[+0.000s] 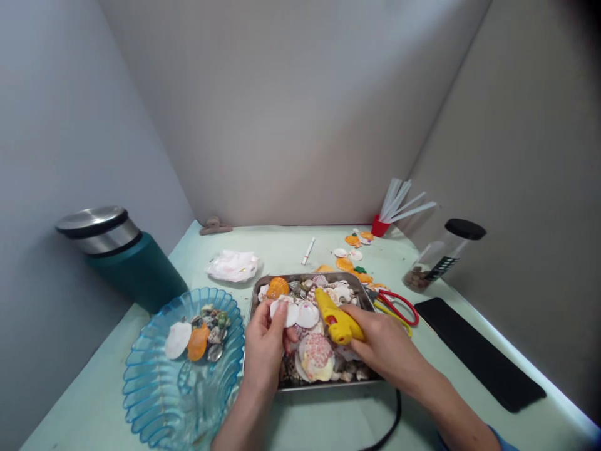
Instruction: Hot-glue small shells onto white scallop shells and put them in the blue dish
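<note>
My left hand (264,349) pinches a white scallop shell (284,311) above the metal tray (305,386). A second white shell (307,314) lies right beside the held one. My right hand (382,346) grips a yellow glue gun (335,317), its nozzle pointing up-left toward the white shells. The tray is full of mixed shells, with a large pink-speckled shell (315,357) near the front and an orange shell (277,287) at the back left. The gun's black cord (393,416) runs off the table's front.
A blue glass bowl (154,394) with a few shells sits at the left, a teal lidded container (123,255) behind it. Red-handled scissors (399,305), a black pad (479,351), a jar (441,255), a red cup of glue sticks (381,224), crumpled tissue (233,265), loose orange shells (352,263).
</note>
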Demonstrator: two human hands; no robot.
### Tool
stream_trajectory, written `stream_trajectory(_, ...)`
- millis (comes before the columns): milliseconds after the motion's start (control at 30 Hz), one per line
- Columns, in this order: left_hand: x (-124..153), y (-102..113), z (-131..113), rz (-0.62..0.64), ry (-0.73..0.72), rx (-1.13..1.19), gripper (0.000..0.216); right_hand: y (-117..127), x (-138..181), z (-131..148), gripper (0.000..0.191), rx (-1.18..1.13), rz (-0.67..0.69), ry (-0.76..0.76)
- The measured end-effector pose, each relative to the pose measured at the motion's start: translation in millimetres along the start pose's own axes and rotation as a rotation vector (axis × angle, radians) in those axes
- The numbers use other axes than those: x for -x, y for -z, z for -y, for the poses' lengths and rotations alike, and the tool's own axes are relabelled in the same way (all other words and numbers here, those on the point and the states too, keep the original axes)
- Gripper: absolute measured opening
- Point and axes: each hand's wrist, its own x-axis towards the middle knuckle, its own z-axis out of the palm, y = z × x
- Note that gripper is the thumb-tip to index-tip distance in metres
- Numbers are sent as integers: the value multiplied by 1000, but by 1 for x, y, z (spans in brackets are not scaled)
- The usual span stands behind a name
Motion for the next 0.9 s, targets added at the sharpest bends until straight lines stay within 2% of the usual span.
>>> stream_trajectory(133, 0, 0, 1, 39, 1, 20, 36, -2, 1, -1, 34, 181, 10, 27)
stream_trajectory(300, -1, 2, 4, 107, -15, 38, 32, 5, 0, 1, 32, 238, 43, 103)
stream_trajectory(433, -1, 3, 4, 125, -32, 42, 31, 17, 1, 9, 27, 153, -27, 148)
stream_trajectory(533, 0, 3, 2, 112, -36, 51, 32, 19, 7, 21, 27, -57, -71, 207)
stream_trajectory(633, 0, 2, 1, 100, -45, 71, 32, 18, 22, 33, 29, -319, 57, 241)
stream_trajectory(800, -1, 4, 7, 133, -86, 92, 35, 26, 74, 37, 34, -795, 482, 40)
stream_trajectory(833, -2, 4, 8, 137, -92, 95, 35, 26, 90, 34, 35, -812, 559, 9)
stream_trajectory(900, -2, 4, 10, 143, -103, 99, 35, 19, 124, 26, 36, -679, 605, 7)
